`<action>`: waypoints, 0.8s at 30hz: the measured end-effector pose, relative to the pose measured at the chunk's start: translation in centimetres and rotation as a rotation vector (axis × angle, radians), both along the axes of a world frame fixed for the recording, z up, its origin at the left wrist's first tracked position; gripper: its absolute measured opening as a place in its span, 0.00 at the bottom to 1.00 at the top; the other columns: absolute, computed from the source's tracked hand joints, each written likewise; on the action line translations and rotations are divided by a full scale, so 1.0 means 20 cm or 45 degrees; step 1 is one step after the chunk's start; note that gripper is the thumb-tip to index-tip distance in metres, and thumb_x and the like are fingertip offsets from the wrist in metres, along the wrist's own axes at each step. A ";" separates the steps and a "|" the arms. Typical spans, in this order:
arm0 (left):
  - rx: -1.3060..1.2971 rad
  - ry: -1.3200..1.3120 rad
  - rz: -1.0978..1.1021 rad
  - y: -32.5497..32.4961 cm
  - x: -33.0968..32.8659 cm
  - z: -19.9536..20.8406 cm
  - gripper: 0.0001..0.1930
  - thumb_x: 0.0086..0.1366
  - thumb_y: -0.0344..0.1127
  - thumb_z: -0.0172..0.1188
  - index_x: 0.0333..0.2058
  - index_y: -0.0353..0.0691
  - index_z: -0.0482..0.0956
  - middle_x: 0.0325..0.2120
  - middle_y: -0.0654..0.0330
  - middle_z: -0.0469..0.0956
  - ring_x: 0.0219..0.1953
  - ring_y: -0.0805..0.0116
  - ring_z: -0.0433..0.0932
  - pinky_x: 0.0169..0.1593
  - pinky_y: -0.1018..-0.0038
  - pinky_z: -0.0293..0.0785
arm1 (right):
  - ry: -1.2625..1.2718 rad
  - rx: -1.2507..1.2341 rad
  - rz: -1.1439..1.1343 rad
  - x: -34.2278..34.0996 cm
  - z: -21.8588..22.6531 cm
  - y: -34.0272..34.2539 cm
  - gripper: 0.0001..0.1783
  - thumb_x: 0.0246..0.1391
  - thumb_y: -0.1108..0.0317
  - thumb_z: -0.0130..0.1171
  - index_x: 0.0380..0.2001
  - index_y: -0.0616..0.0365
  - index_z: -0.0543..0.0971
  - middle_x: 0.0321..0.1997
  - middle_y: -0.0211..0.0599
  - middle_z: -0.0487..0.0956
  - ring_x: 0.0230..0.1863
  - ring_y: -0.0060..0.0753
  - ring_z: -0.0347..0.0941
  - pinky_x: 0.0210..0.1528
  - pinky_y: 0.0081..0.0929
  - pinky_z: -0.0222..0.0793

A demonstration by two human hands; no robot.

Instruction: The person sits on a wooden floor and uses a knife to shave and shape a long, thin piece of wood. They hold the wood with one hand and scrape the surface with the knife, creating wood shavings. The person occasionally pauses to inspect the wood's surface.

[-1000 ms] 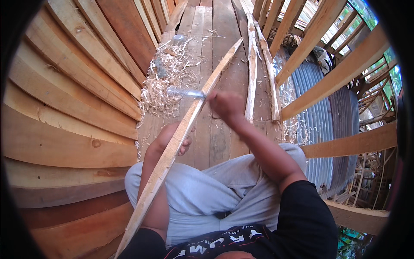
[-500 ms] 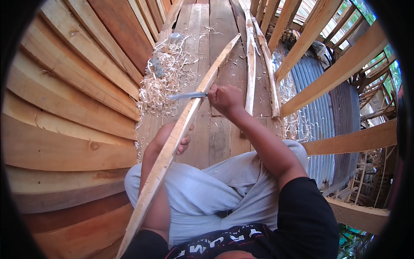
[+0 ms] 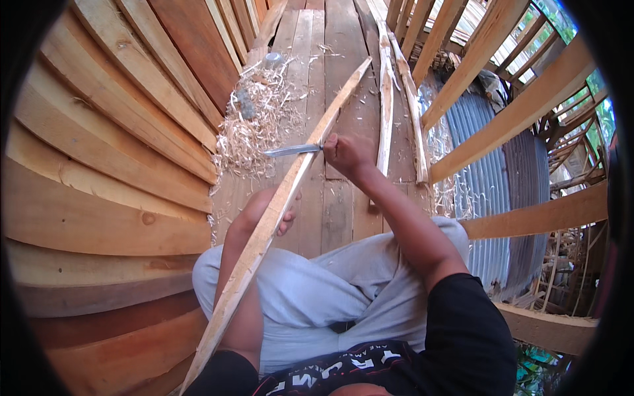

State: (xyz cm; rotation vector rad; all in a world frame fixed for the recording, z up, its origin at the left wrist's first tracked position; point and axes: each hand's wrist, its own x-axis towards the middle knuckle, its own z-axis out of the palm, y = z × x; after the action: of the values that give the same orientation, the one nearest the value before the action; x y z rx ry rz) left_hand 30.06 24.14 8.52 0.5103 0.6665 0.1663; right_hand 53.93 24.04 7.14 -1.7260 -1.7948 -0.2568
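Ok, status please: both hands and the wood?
Right hand grips knife across wood strip. Left hand curled beneath strip, grip partly hidden. Shavings heaped ahead, left.

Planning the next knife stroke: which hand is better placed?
Probably the right hand: it grips the knife, whose blade lies across the wooden strip; the left hand holds the strip from beneath.

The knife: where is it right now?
In the head view, slightly left of centre, the knife crosses the long wooden strip; the right hand holds its handle, the blade pointing left toward the shavings.
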 end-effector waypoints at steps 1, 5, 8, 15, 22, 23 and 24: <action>-0.042 -0.032 -0.006 0.01 0.00 -0.02 0.17 0.72 0.50 0.42 0.42 0.43 0.72 0.16 0.62 0.68 0.11 0.72 0.67 0.14 0.76 0.65 | 0.020 0.035 -0.043 0.03 -0.03 0.02 0.27 0.60 0.56 0.46 0.06 0.50 0.72 0.05 0.40 0.67 0.07 0.45 0.67 0.14 0.43 0.65; 0.041 0.062 0.034 0.02 -0.01 0.04 0.17 0.72 0.49 0.42 0.42 0.43 0.72 0.15 0.62 0.68 0.11 0.71 0.69 0.14 0.76 0.65 | -0.018 0.052 0.208 -0.16 0.06 -0.13 0.28 0.60 0.56 0.46 0.07 0.52 0.72 0.07 0.42 0.69 0.09 0.44 0.69 0.13 0.43 0.65; 0.108 0.075 -0.021 0.01 0.02 0.02 0.17 0.72 0.49 0.42 0.43 0.43 0.72 0.15 0.62 0.68 0.12 0.69 0.70 0.14 0.74 0.66 | -0.016 -0.030 -0.256 0.16 -0.06 0.11 0.28 0.60 0.56 0.46 0.08 0.57 0.75 0.08 0.45 0.71 0.09 0.47 0.69 0.13 0.45 0.66; -0.006 0.038 0.014 -0.02 0.01 0.04 0.18 0.72 0.48 0.41 0.43 0.41 0.72 0.15 0.62 0.68 0.11 0.70 0.69 0.13 0.75 0.66 | 0.081 0.072 0.056 0.05 -0.04 0.04 0.26 0.57 0.59 0.47 0.05 0.52 0.72 0.07 0.44 0.70 0.08 0.47 0.68 0.14 0.45 0.67; 0.157 0.142 0.084 -0.04 0.00 0.10 0.16 0.72 0.47 0.44 0.41 0.40 0.72 0.14 0.63 0.67 0.10 0.73 0.69 0.12 0.78 0.65 | 0.115 -0.001 -0.143 0.12 -0.05 0.09 0.26 0.58 0.59 0.46 0.08 0.55 0.75 0.09 0.47 0.72 0.11 0.47 0.72 0.17 0.44 0.70; 0.170 0.103 0.042 -0.05 0.02 0.08 0.16 0.71 0.48 0.45 0.40 0.41 0.73 0.14 0.62 0.68 0.11 0.72 0.70 0.13 0.78 0.65 | 0.155 -0.012 -0.299 0.27 -0.08 0.14 0.26 0.58 0.59 0.46 0.08 0.55 0.75 0.09 0.47 0.72 0.11 0.47 0.72 0.17 0.45 0.70; 0.232 0.212 0.030 -0.04 0.04 0.10 0.17 0.71 0.49 0.45 0.40 0.41 0.72 0.14 0.62 0.68 0.11 0.71 0.70 0.13 0.77 0.66 | 0.046 -0.069 -0.396 0.34 -0.07 0.18 0.27 0.59 0.57 0.46 0.07 0.53 0.75 0.09 0.45 0.72 0.10 0.46 0.72 0.16 0.45 0.69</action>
State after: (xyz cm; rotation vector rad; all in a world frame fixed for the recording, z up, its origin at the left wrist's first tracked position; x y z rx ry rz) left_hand 30.93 23.34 10.45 0.6972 0.8244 0.2095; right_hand 60.75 27.59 5.68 -2.0337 -1.5154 -0.3064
